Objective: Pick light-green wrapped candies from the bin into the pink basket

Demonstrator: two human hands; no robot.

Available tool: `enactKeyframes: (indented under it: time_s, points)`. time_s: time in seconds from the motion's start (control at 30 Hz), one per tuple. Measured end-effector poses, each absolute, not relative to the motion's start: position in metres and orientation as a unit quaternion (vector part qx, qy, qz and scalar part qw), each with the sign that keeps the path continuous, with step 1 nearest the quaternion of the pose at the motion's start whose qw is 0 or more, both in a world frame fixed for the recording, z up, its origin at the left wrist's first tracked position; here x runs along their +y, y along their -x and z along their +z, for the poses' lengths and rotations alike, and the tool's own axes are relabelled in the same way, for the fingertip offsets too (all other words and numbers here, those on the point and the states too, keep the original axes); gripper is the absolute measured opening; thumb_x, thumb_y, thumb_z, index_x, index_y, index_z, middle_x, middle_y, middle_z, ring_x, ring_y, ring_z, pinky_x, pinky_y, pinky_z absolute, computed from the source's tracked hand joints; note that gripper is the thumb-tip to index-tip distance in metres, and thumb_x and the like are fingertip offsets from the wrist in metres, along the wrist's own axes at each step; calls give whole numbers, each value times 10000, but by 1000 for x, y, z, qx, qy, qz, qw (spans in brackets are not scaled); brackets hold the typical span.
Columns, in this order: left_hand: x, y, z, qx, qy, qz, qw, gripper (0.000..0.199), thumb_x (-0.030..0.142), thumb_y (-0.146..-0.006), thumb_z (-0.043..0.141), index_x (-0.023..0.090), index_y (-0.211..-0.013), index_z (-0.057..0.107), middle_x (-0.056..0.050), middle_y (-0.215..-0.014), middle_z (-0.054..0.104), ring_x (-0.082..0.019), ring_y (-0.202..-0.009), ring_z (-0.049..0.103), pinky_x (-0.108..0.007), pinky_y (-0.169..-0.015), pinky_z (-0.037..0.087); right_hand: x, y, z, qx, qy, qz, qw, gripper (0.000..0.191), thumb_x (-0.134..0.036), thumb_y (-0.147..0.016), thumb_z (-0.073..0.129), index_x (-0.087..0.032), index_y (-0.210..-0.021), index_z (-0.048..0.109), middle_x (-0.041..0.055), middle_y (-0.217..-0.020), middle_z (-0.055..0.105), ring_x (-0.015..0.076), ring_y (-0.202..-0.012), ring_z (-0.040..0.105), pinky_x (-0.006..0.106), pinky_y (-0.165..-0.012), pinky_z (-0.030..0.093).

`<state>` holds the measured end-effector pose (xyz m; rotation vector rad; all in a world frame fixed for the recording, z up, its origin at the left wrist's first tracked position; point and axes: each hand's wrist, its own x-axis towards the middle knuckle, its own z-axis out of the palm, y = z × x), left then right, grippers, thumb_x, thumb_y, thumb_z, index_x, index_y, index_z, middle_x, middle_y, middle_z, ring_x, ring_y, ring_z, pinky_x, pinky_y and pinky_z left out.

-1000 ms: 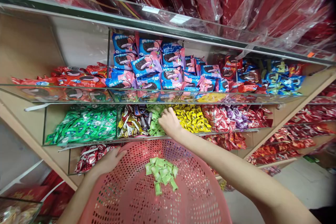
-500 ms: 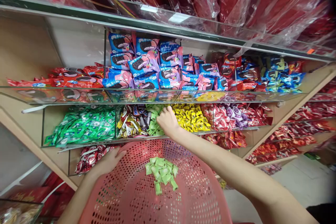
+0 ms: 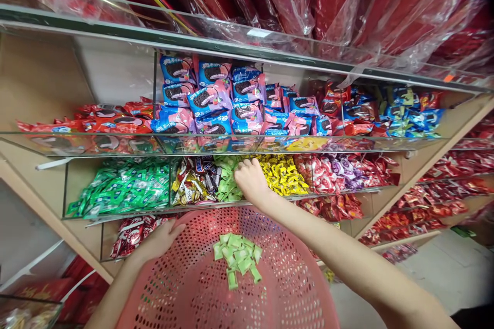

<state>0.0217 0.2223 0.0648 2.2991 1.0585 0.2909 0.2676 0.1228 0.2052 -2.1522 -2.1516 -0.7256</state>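
A pink perforated plastic basket [image 3: 285, 277] fills the lower middle, with several light green wrapped candies [image 3: 238, 256] inside. My left hand [image 3: 164, 239] grips the basket's left rim, thumb over the edge. Over the lower shelf, my right hand [image 3: 250, 180] has its fingers curled at the right side of the light green candy pile [image 3: 227, 179]; what they hold, if anything, is hidden. Yellow candies [image 3: 283, 175] lie just right of that hand.
Dark green candies [image 3: 127, 185] and chocolate bars [image 3: 198, 175] lie to the left. A glass shelf edge [image 3: 216, 146] runs above, below blue and pink cookie packs [image 3: 210, 100]. Red and purple candies [image 3: 345, 172] lie to the right.
My right hand has shifted slightly right, its fingers still curled. The camera view has moved a little. My left hand keeps its grip on the basket.
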Motion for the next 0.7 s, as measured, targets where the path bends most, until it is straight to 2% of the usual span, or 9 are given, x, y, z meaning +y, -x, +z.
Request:
enactKeyframes:
  time_s: [0.1,0.23,0.33,0.5,0.63,0.7]
  points:
    - [222,-21,65,392,-862,108,301,389,482,-849,302,164,-844,525,-91,-864,639,-259,-940,575,-309,-809,383,107,-276,203,-677,706,-170,121,193,-155,-871,456,-136,-815,640,112,-844,647,205,-831,545,314,-716,356]
    - [222,-21,65,400,-860,112,296,423,493,-835,318,151,-869,564,-81,-846,653,-260,-844,587,-319,-747,401,88,-291,197,-664,670,76,324,211,-254,-854,489,-140,-720,607,21,-678,606,131,-637,522,246,-614,379]
    - [222,-22,66,404,-860,121,289,400,490,-818,343,172,-806,585,-55,-792,654,-252,-782,586,-310,-691,403,77,-298,196,-638,625,201,403,212,-277,-819,515,-134,-682,591,-12,-605,537,108,-574,466,241,-576,375]
    - [221,-22,66,405,-862,125,278,365,489,-810,349,200,-710,548,-33,-722,622,-234,-723,567,-298,-636,384,60,-300,193,-630,602,271,408,220,-328,-784,551,-138,-694,615,-11,-613,531,107,-579,442,251,-574,377]
    - [221,-22,62,411,-861,118,276,356,497,-823,322,211,-671,469,-37,-697,573,-217,-690,535,-297,-622,367,48,-297,175,-669,571,342,331,222,-314,-777,550,-131,-678,627,-19,-588,518,98,-557,420,240,-559,373]
    - [221,-22,61,411,-861,114,275,355,497,-830,308,212,-676,453,-34,-687,553,-214,-680,527,-301,-624,364,46,-296,162,-681,585,333,288,222,-291,-771,541,-127,-645,623,-38,-542,474,86,-516,385,227,-520,350]
